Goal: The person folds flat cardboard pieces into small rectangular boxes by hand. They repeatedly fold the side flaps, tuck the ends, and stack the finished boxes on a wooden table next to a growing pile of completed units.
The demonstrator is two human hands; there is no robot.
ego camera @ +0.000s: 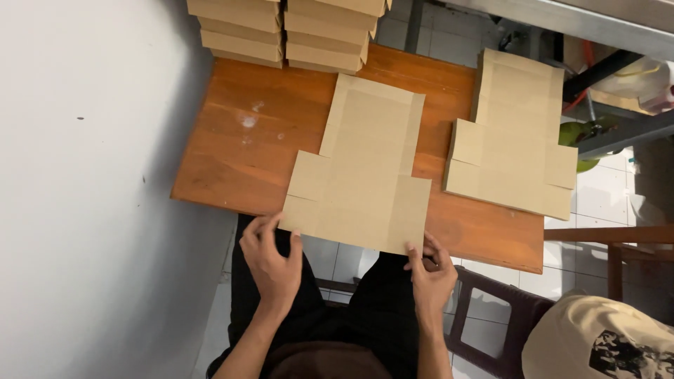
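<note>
A flat, unfolded brown cardboard box blank (365,168) lies on the orange-brown wooden table (239,154), its near edge hanging over the table's front. My left hand (270,260) pinches the blank's near left corner. My right hand (430,270) grips the near right corner, thumb on top. Both hands are below the table's front edge, over my dark-trousered lap.
A pile of more flat blanks (512,137) lies on the table's right side. Two stacks of folded cardboard boxes (284,31) stand at the far edge. A white wall (84,189) is at left. A dark stool (491,316), tiled floor and another person's cap (604,340) are at lower right.
</note>
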